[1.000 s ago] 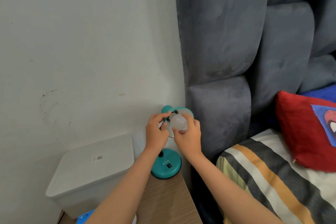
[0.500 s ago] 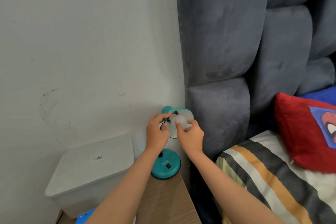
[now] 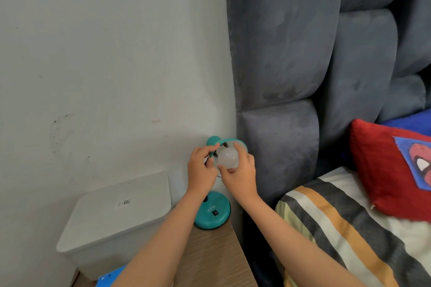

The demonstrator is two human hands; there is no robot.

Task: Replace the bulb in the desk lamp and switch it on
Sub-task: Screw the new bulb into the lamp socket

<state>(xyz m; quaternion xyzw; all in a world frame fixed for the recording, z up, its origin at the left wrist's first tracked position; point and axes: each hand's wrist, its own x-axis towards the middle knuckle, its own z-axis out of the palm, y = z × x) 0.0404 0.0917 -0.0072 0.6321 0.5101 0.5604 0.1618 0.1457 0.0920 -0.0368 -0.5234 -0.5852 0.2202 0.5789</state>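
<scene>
A teal desk lamp stands on a wooden bedside table, its round base carrying a small black switch. The teal shade is tilted toward me. A white frosted bulb sits in the mouth of the shade. My right hand grips the bulb from below and the right with fingers wrapped around it. My left hand pinches the left rim of the shade. The socket is hidden behind the bulb and fingers.
A white lidded plastic box sits left of the lamp against the pale wall. A grey padded headboard rises right of the lamp. A striped bedsheet and red cushion lie at the right. A blue object shows at the bottom.
My right hand has shifted its grip on the bulb, fingers moving from over its front to under and beside it, so more of the bulb shows. My left hand stays on the shade.
</scene>
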